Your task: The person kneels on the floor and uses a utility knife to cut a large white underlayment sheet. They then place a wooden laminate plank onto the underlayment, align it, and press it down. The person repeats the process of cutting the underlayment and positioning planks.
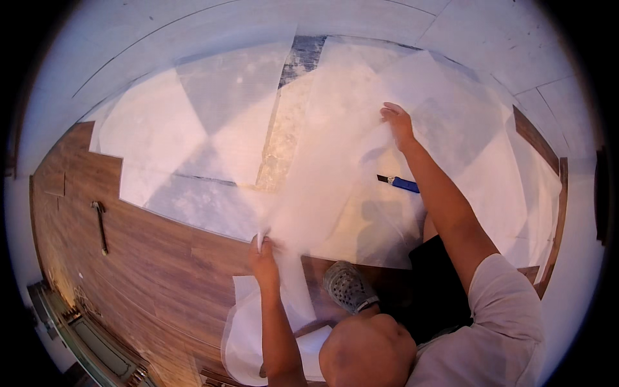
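A thin, white, see-through underlay sheet (pixel 322 187) stretches between my hands, partly smeared by motion. My left hand (pixel 263 253) pinches its near-left edge, just above the wood planks. Farther away and to the right, my right hand (pixel 398 124) has its fingers bent at the sheet's far edge, and they seem to grip it. A blue utility knife (pixel 403 184) with a dark blade lies under my right forearm, on the covered floor. More of the white sheet (pixel 242 335) hangs or lies in loose folds beside my left forearm.
Brown wood planks (pixel 161 245) cover the floor at the left, with a stepped edge. A hammer (pixel 100 227) lies on them. White underlay (pixel 155 122) covers much of the remaining floor, with a bare strip (pixel 284 129) between. My grey clog (pixel 348 287) stands at the planks' edge.
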`<action>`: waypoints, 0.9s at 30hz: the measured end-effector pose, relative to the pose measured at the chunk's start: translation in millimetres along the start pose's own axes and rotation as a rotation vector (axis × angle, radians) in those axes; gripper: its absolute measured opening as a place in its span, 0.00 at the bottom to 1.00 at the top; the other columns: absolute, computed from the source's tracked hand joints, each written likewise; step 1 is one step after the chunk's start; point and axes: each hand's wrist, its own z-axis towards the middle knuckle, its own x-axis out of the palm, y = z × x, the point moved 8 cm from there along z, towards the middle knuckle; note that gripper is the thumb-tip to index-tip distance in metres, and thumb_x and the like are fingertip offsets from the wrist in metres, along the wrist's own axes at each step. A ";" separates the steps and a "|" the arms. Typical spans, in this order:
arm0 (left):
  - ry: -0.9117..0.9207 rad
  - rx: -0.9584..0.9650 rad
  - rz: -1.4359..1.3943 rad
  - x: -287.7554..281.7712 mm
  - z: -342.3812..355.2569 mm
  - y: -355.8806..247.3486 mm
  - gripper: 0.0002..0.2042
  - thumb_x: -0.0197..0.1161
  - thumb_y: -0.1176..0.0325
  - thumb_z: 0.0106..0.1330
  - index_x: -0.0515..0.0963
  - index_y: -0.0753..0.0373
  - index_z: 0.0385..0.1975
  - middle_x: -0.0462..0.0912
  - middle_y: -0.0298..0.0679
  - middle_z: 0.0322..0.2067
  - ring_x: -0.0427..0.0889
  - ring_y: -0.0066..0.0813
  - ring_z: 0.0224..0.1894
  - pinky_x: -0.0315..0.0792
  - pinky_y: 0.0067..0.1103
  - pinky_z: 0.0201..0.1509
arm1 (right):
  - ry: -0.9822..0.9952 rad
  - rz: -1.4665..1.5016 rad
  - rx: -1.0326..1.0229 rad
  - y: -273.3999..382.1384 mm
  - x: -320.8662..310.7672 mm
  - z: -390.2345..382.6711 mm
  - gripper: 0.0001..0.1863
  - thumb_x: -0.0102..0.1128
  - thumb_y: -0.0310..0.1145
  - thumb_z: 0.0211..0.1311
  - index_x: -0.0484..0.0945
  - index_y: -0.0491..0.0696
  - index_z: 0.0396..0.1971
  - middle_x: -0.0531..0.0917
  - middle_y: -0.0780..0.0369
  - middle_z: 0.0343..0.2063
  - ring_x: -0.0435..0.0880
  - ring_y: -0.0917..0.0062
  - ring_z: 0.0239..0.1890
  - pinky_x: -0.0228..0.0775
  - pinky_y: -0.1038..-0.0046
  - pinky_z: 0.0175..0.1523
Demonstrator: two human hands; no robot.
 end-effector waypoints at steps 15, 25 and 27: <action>-0.147 -0.125 0.127 -8.0 42.7 91.1 0.21 0.60 0.59 0.76 0.78 0.72 0.56 0.86 0.49 0.44 0.83 0.37 0.45 0.77 0.30 0.51 | 0.251 -0.351 0.018 -10.1 23.5 -114.4 0.19 0.65 0.39 0.69 0.83 0.42 0.52 0.89 0.59 0.39 0.85 0.76 0.39 0.77 0.72 0.48; -0.154 -0.056 0.137 -15.2 47.4 80.9 0.14 0.59 0.66 0.75 0.80 0.74 0.46 0.86 0.47 0.38 0.83 0.36 0.38 0.76 0.32 0.44 | 1.072 -0.865 0.338 -31.0 12.3 -307.9 0.24 0.61 0.52 0.71 0.85 0.43 0.41 0.87 0.49 0.36 0.86 0.56 0.43 0.76 0.59 0.52; -0.179 -0.055 0.180 -20.9 43.7 80.1 0.14 0.59 0.66 0.74 0.80 0.74 0.45 0.86 0.47 0.37 0.83 0.36 0.37 0.76 0.32 0.43 | 0.754 -0.841 0.159 -12.0 3.5 -276.3 0.24 0.59 0.52 0.73 0.84 0.42 0.41 0.86 0.50 0.37 0.85 0.55 0.44 0.75 0.59 0.54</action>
